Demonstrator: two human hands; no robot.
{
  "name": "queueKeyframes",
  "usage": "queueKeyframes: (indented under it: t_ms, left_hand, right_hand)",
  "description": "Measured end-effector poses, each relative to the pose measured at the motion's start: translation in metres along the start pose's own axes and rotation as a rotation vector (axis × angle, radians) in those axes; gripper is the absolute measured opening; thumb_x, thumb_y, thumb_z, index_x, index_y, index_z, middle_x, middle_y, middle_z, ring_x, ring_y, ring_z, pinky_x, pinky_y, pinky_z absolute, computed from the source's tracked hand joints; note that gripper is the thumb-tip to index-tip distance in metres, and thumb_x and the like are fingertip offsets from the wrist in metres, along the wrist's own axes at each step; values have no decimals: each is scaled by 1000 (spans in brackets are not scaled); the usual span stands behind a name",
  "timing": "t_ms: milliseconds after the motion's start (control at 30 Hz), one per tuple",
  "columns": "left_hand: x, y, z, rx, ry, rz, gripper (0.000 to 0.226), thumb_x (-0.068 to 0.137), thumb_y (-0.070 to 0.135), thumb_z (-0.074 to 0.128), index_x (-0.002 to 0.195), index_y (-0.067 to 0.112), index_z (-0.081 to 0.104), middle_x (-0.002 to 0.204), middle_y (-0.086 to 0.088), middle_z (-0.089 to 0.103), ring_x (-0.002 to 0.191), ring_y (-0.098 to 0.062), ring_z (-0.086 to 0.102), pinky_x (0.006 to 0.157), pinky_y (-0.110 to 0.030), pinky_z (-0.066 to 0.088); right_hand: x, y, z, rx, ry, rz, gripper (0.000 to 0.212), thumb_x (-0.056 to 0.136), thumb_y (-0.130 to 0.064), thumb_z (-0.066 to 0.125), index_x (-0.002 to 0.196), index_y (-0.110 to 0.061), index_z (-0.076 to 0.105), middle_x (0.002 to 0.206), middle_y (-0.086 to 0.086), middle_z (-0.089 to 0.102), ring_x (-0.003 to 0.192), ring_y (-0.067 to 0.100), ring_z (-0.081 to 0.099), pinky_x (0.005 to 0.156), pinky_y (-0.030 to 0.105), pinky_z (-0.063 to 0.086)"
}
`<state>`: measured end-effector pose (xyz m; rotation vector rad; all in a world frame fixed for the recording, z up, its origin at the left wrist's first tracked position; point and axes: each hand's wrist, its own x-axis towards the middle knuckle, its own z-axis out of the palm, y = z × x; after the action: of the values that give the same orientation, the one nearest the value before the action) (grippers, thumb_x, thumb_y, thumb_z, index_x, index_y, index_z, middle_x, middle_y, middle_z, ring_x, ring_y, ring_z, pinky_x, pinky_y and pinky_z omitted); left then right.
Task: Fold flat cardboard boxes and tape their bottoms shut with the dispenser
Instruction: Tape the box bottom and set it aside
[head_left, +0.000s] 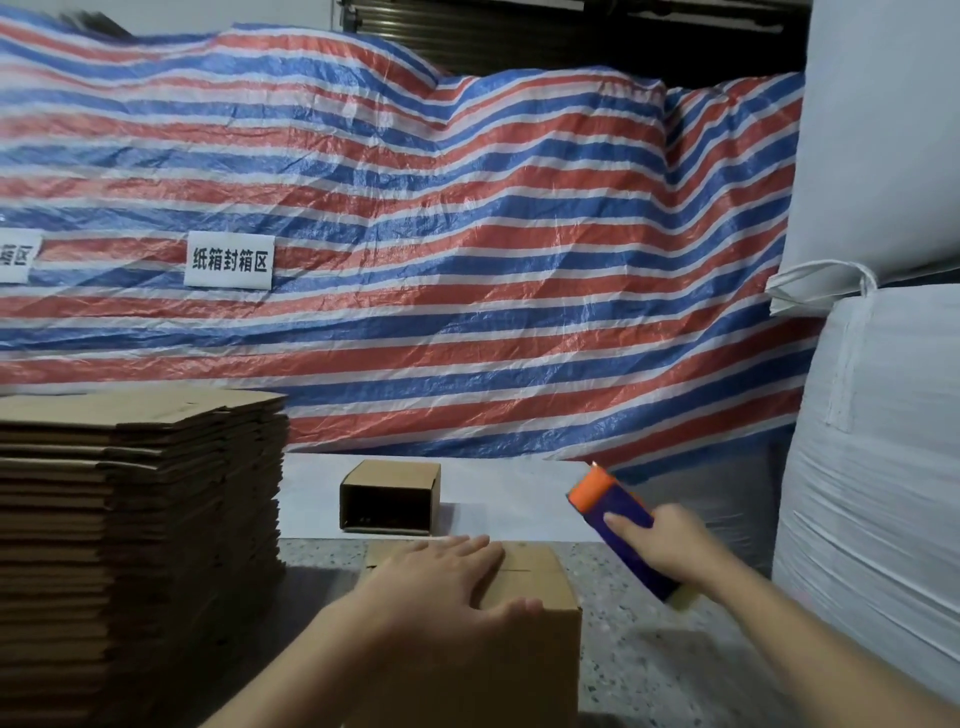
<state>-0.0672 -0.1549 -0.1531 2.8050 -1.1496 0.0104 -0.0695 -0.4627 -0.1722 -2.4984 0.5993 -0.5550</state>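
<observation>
A folded-up brown cardboard box (535, 597) stands on the speckled table (649, 665) right in front of me, its closed flaps facing up. My left hand (441, 587) lies flat on those flaps, fingers straight, pressing them down. My right hand (670, 545) grips a purple tape dispenser (618, 519) with an orange end, held in the air just right of the box and tilted up toward the left. A tall stack of flat cardboard boxes (140, 519) rises at the left.
A small open-ended box (389, 496) lies on its side on a white sheet (498, 499) behind. A red, white and blue striped tarp (467, 260) hangs across the back. Big white sacks (883, 415) crowd the right edge.
</observation>
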Motion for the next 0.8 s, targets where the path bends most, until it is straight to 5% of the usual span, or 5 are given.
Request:
queueKeyframes:
  t_ms: [167,500,633,733,800]
  left_hand:
    - [2,-3,1,-7,20,9,101,70,96,12,155,41,10,163,15,13,150,-9,11,118,-37,6]
    - [1,1,-3,-123,73,68,86,76,90,28,144,39,36,151,7,44,136,-18,43,114,-44,32]
    - [-1,-3,-5,-607,34,-25,68,78,64,56,138,33,46,130,7,61,115,-14,59,104,-41,47]
    - [-1,-13,-14,-1075,287,-148,25,95,23,55,118,18,64,118,0,67,107,-12,61,103,-33,45]
    - [1,-20,-20,-1341,379,-208,22,94,9,55,112,9,68,107,-2,71,94,-11,64,93,-28,43]
  right_hand:
    - [-23,-93,-83,546,-302,-77,67,71,-70,70,104,-11,68,82,4,78,70,17,74,61,27,56]
    - [-58,-144,-85,428,-658,-88,76,66,-72,70,108,-9,67,78,7,73,60,15,68,57,29,56]
    - [-51,-148,-81,355,-659,-103,77,64,-72,74,108,-9,67,78,7,72,59,15,66,57,29,54]
    - [-48,-160,-76,267,-690,-132,82,61,-73,79,113,-11,66,83,7,74,62,14,68,58,28,55]
    - [-48,-167,-73,223,-686,-119,88,56,-75,82,115,-11,67,89,10,76,66,16,69,61,29,56]
